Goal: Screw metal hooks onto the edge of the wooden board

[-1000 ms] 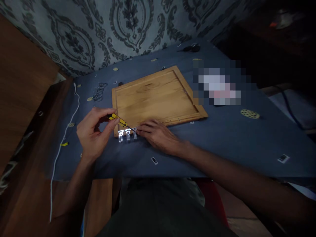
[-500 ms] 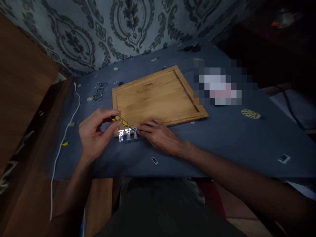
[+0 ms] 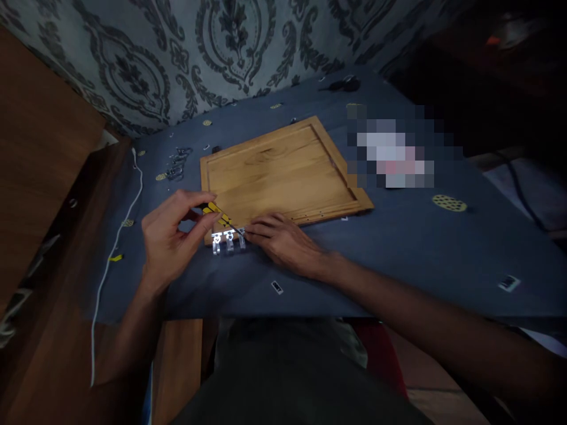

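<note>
A wooden board [image 3: 274,171] with a raised rim lies on the table, small holes along its near edge. Three shiny metal hooks [image 3: 229,241] sit in a row at that edge's left end. Between thumb and fingers, my left hand [image 3: 170,239] grips a yellow-and-black screwdriver [image 3: 218,213], its shaft slanting down to the rightmost hook. My right hand [image 3: 283,242] rests over the board's near edge, fingers together and fingertips at that same hook. Its thumb is hidden, as is the exact contact of the screwdriver tip.
Several loose metal hooks [image 3: 177,164] lie left of the board on the dark blue tablecloth [image 3: 376,260]. A white cord [image 3: 119,236] runs down the left side. A dark object [image 3: 348,84] lies at the back, and a blurred-out patch [image 3: 392,150] covers something at right.
My left hand and the screwdriver have shifted very slightly, with the handle turned a little. The right hand, board and hooks stay in place.
</note>
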`<state>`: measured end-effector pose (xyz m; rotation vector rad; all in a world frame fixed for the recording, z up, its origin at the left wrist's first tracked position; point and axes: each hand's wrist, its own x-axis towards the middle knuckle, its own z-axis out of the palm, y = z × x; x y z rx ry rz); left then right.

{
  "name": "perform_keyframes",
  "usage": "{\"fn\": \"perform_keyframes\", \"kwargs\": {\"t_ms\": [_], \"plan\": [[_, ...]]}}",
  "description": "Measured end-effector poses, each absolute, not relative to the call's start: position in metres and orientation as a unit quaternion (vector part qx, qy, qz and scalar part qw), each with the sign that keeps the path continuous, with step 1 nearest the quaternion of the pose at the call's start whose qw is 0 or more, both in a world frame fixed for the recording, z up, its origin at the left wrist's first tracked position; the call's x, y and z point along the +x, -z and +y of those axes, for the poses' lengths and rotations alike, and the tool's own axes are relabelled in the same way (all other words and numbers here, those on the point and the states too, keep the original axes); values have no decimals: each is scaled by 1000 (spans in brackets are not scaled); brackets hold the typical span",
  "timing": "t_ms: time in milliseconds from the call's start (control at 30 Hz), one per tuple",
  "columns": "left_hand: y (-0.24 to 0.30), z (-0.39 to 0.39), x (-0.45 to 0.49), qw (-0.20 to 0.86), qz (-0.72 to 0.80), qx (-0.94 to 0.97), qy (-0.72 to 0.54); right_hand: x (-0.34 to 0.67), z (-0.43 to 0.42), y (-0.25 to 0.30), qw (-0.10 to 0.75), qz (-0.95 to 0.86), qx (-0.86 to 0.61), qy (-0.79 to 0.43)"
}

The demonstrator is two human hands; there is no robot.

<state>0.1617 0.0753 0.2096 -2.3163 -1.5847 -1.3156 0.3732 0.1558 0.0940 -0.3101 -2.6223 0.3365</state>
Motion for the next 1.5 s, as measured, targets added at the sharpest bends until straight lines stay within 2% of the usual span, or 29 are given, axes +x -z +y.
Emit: {"fn": "perform_keyframes", "kwargs": {"t_ms": [433,700,1100,1333,1500], "plan": [[-216,70,160,26,-521,-765,377,373,156,-92,234,-958,-110,-124],[-225,67,159,-34,-524,-783,333,373,156,-96,227,-960,-111,-119],[-229,72,160,3,-514,-799,313,372,156,-94,242,-957,-111,-112],[-228,70,158,-29,-520,-776,356,373,157,-91,249,-956,-108,-111],[-228,71,158,-25,-511,-790,338,373,156,-93,238,-956,-113,-129]]}}
